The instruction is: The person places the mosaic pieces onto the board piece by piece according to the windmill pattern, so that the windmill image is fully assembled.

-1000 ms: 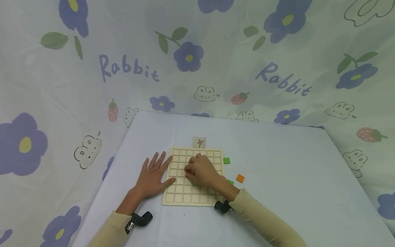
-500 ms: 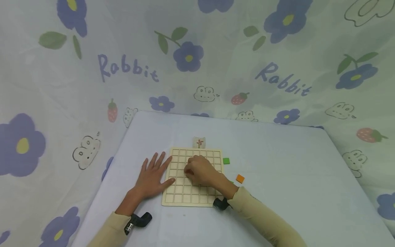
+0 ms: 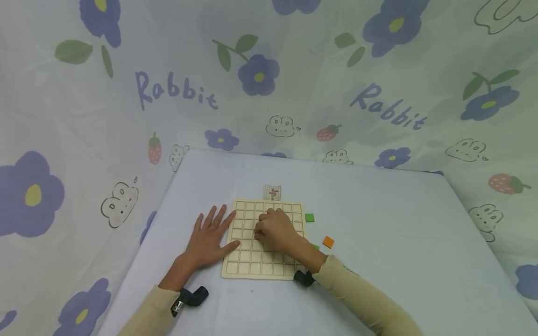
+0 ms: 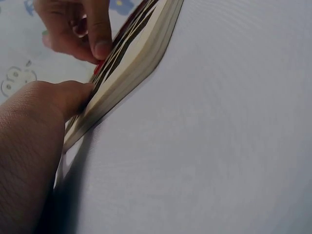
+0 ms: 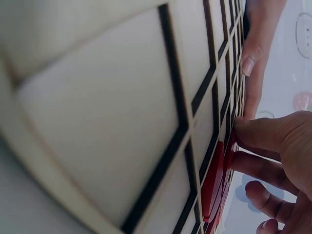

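A pale wooden grid board (image 3: 244, 269) lies on the white table. My left hand (image 3: 206, 242) rests flat at its left side, fingers spread, the thumb over the edge and fingertips by the upper corner. Over the middle cells is my right hand (image 3: 275, 231), its thumb and index finger pinching a small red tile (image 4: 98, 67) down at the board surface. The right wrist view shows another red tile (image 5: 213, 183) seated in a cell beside those fingers. The right hand hides part of the grid in the head view.
Behind the board stands a small gridded card (image 3: 272, 192) with a red pinwheel picture. Right of the board lie a green tile (image 3: 309, 218), a second green tile (image 3: 315, 247) partly hidden by the wrist, and an orange tile (image 3: 328, 241).
The red tile, plainly visible at the right fingertips a second ago, is now mostly hidden under them, low at the board. The right hand has barely shifted; the left hand keeps its place.
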{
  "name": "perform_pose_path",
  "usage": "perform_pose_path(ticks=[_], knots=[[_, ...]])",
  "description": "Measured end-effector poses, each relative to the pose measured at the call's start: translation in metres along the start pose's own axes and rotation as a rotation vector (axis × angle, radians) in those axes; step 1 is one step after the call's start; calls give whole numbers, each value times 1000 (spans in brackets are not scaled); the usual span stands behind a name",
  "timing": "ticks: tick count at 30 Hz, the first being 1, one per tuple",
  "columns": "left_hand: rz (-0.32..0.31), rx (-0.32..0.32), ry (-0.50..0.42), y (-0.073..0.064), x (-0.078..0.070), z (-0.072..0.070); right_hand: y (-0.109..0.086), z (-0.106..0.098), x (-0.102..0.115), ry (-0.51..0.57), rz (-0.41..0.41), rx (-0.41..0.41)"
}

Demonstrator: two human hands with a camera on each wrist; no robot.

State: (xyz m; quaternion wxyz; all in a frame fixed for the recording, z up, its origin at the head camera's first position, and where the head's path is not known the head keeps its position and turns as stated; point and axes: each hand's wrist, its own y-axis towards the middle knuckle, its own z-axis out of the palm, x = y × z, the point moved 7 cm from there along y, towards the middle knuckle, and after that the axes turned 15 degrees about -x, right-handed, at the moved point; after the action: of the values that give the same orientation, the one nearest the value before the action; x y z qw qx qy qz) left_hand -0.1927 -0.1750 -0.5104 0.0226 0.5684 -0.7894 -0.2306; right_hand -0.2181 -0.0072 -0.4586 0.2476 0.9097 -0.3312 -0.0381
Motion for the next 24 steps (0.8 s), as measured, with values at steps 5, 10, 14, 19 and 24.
perform_pose_path(ticks=[5, 10, 14, 19, 24], knots=[[-5, 6, 0, 1, 1, 0, -1, -2, -2, 28, 23, -11], [-12, 15, -6, 0, 1, 1, -5, -7, -2, 44, 12, -44], [-11, 11, -12, 0, 0, 0, -12, -14, -8, 89, 32, -87], [-16, 9, -10, 0, 0, 1, -24, -20, -26, 109, 76, -84], [-23, 10, -4, 1, 0, 1, -38, -25, -49, 68, 144, -63]])
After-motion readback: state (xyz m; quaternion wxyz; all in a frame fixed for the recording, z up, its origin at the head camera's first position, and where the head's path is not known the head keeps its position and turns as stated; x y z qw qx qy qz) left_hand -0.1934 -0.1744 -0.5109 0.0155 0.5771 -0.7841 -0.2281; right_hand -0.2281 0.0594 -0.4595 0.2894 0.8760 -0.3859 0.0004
